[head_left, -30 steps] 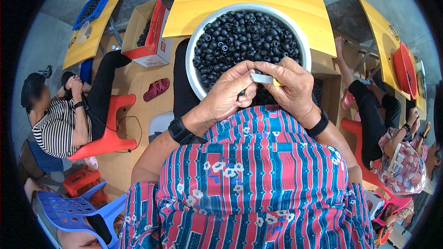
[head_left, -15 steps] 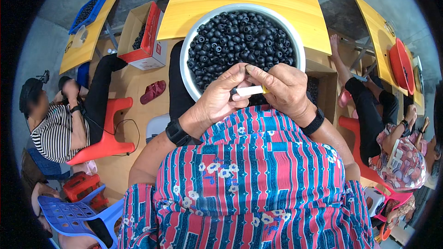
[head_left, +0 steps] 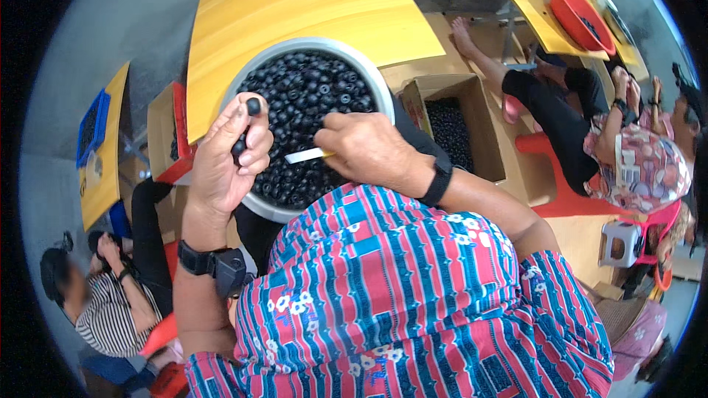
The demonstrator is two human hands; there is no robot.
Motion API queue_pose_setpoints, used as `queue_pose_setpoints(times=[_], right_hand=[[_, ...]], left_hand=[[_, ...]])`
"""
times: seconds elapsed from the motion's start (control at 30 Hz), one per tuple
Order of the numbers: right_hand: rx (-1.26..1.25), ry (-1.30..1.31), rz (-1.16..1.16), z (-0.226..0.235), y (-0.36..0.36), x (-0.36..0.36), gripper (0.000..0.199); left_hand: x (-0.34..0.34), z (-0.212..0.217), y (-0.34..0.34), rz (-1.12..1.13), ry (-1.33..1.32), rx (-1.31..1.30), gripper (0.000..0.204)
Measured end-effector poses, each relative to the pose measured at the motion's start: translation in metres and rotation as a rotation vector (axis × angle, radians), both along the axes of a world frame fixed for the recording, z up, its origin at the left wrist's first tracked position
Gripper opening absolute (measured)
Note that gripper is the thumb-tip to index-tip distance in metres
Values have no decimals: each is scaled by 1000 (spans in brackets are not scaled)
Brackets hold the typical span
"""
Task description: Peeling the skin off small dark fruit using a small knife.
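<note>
My left hand (head_left: 236, 155) is raised over the left rim of a wide metal basin (head_left: 377, 81). It pinches a small round black part (head_left: 253, 106) at the fingertips, and another black part (head_left: 238, 149) shows lower, by the curled fingers. Beside it, over the middle of the basin, my right hand (head_left: 372, 149) is closed on a small knife (head_left: 304, 155) with a flat pale blade and a little yellow at the fingers. The blade points left, towards my left hand. Many round black parts (head_left: 324, 96), several with visible holes, fill the basin below.
A yellow table (head_left: 310, 11) stands beyond the basin. Right of me is a cardboard box (head_left: 487, 140) of black parts; a red-edged box (head_left: 164, 144) stands left. One person (head_left: 122, 309) sits at lower left, another (head_left: 627, 147) at right near a red tub (head_left: 579, 18).
My hands were together over the basin's near edge; now they are apart, the left raised leftwards with the black parts, the right holding the knife. The whole view has shifted and tilted.
</note>
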State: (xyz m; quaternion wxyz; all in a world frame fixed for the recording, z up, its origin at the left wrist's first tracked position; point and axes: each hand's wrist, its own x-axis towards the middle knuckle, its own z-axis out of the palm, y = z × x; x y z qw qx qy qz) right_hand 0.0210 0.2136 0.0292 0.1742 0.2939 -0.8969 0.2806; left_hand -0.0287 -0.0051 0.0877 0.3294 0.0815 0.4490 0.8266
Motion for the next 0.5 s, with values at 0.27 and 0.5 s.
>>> queue_pose_setpoints(times=[0.27, 0.5], right_hand=[[-109, 79, -51, -11, 2, -4, 18], [-179, 31, 2, -9, 9, -1, 40]], left_hand=[[-15, 40, 112, -529, 86, -330, 15], [-2, 41, 223, -653, 134, -238, 32]])
